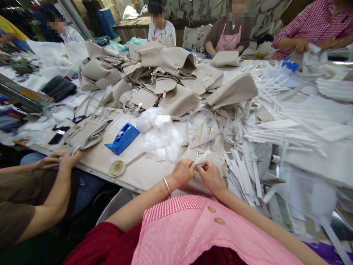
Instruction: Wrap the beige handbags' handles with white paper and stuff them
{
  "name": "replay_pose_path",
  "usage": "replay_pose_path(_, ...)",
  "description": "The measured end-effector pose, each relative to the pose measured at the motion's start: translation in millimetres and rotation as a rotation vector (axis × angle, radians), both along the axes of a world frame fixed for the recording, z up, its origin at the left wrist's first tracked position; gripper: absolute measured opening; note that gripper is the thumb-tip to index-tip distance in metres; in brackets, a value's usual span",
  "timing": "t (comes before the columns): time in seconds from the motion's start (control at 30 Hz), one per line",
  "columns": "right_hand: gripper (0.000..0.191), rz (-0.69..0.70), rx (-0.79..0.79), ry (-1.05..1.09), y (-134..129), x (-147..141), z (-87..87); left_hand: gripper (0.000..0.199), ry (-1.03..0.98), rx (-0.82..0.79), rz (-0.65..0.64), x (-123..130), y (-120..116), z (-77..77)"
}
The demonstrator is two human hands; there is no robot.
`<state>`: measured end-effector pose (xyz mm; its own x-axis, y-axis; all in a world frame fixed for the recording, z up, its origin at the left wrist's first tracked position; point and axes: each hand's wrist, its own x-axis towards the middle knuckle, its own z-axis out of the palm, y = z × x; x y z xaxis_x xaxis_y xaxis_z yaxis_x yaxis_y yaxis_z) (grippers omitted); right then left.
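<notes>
My left hand [182,173] and my right hand [210,176] are close together at the table's front edge. Fingers pinched, both grip a thin, crumpled white wrapping strip [203,157]; whether a strap lies inside it I cannot make out. Beneath them lies a beige handbag [180,188] with gold-coloured metal fittings, partly covered by my hands. Just beyond, a handbag's looped handle [202,123] is wrapped in clear or white film. A heap of thin white sheets [162,138] is to the left of that loop.
A blue tape dispenser [124,138] and a round tin [117,168] stand to my left. Beige handbags [165,77] are piled mid-table. White strips [244,173] and white rods [281,134] cover the right side. A co-worker's hands [64,160] work at left; several people are opposite.
</notes>
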<state>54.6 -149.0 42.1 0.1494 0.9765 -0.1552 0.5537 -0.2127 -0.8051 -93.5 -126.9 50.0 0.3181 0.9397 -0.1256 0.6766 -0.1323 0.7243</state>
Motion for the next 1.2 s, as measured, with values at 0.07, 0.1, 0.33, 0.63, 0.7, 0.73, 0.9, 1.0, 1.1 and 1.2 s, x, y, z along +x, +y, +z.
replay_pose_path(0.07,0.018,0.003,-0.005,-0.002,3,1,0.1,0.023,-0.118,-0.102,-0.017,-4,2,-1.2)
replay_pose_path(0.1,0.018,0.006,-0.011,-0.006,5,1,0.7,0.023,-0.185,-0.161,-0.019,-6,3,-2.1)
replay_pose_path(0.33,0.026,0.041,-0.221,0.203,12,4,1.7,0.023,-0.589,-0.462,0.015,-21,9,-0.9)
replay_pose_path(0.63,0.029,0.140,0.000,0.345,8,0,5.7,0.039,-0.405,-0.237,0.092,-16,8,8.3)
replay_pose_path(0.7,0.027,0.189,0.088,0.337,7,-1,8.4,0.045,-0.438,-0.266,0.069,-15,8,8.0)
replay_pose_path(0.73,0.026,0.231,0.137,0.335,8,-1,9.5,0.047,-0.487,-0.316,0.050,-15,8,7.6)
replay_pose_path(0.9,0.019,0.507,0.371,0.276,20,6,9.8,0.055,-0.688,-0.530,0.058,-23,9,1.1)
replay_pose_path(1.0,0.015,0.641,0.477,0.194,33,12,4.0,0.056,-0.715,-0.610,0.050,-27,11,-4.6)
replay_pose_path(1.1,0.015,0.703,0.527,0.091,42,19,-3.2,0.056,-0.670,-0.625,-0.029,-29,17,-7.0)
replay_pose_path(1.2,0.017,0.674,0.501,-0.008,45,30,-7.6,0.053,-0.437,-0.512,-0.110,-29,31,-7.0)
